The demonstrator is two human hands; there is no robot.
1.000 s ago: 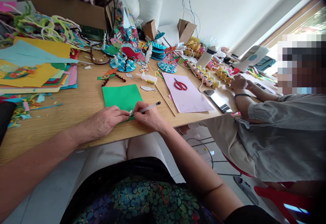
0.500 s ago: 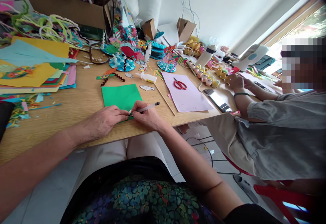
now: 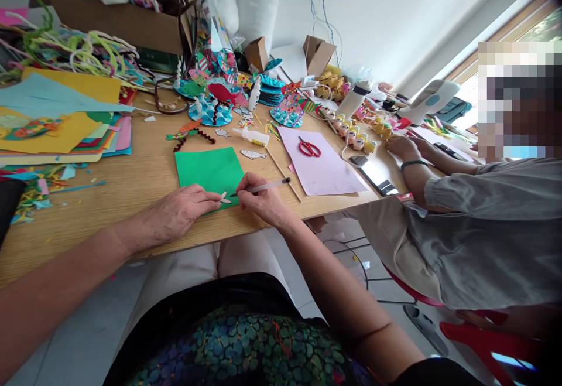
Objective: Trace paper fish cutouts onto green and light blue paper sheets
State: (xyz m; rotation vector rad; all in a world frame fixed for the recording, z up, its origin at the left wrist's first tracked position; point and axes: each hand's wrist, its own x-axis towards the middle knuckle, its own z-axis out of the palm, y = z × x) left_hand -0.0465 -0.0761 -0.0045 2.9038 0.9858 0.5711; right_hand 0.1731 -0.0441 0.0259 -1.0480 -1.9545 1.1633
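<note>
My right hand (image 3: pixel 262 201) pinches a pen (image 3: pixel 268 185) with a clear barrel, its tip low over the green paper (image 3: pixel 211 166) near the table's front edge. On that sheet lies a small white paper cutout (image 3: pixel 225 199), its tail end showing. Fingertips of my left hand (image 3: pixel 188 207) press the cutout down, fingers held together, and hide the rest of it. Beyond the sheet are a white fish cutout (image 3: pixel 253 154) and a white glue bottle (image 3: pixel 254 136). A thin wooden stick (image 3: pixel 283 172) lies to the right of my right hand.
Red scissors (image 3: pixel 309 148) rest on a lilac sheet (image 3: pixel 327 169), with a phone (image 3: pixel 375 175) beside it. Stacked coloured paper (image 3: pixel 116 134) and paper scraps (image 3: pixel 33 195) lie left. Decorated fish crafts (image 3: pixel 211 110) stand behind. A co-worker (image 3: pixel 487 216) sits at the right.
My right hand has shifted slightly right, drawing the pen away from the cutout, whose tail end now shows. My left hand stays in nearly the same place.
</note>
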